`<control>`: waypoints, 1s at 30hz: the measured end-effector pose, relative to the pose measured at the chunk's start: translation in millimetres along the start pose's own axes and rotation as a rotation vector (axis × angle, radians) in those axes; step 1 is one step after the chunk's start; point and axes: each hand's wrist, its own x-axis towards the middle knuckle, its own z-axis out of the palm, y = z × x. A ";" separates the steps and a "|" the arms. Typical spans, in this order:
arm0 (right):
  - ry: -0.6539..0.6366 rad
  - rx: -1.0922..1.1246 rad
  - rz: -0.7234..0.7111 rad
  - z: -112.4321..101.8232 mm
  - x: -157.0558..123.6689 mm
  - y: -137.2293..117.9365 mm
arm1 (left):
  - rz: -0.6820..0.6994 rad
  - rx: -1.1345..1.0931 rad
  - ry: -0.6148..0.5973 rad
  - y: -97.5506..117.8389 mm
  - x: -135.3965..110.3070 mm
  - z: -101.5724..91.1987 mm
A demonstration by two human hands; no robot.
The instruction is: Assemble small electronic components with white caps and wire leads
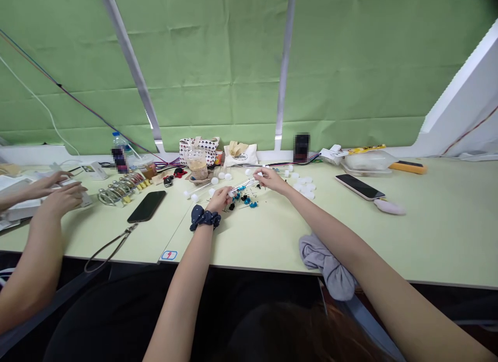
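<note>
My left hand (220,198), with a dark blue scrunchie (204,218) on its wrist, grips one end of a clear tube (241,186). Something blue shows in or just behind the tube. At the tube's other end, the fingers of my right hand (269,179) are pinched together on it. Small blue pieces (253,204) and black pieces (232,206) lie loose on the table below the tube; their kind is too small to make out. White caps (304,188) are scattered to the right of my hands, and more lie left, beside another clear tube (199,189).
A drink cup (197,167) and a canvas pouch (241,155) stand at the back. Phones lie left (147,206) and right (360,187). A grey cloth (327,266) hangs over the front edge. At left, a co-worker's hands (64,191) are near metal rings (120,190).
</note>
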 end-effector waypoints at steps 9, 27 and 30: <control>0.195 -0.242 -0.053 16.9 -3.1 -4.8 | 0.043 0.023 -0.135 -1.1 1.2 0.4; 0.153 -0.238 -0.160 39.3 -18.5 -17.2 | 0.020 0.055 -0.076 8.1 -0.1 1.9; 0.142 -0.197 -0.149 40.2 -19.8 -19.2 | 0.019 0.066 -0.075 8.0 -1.1 3.1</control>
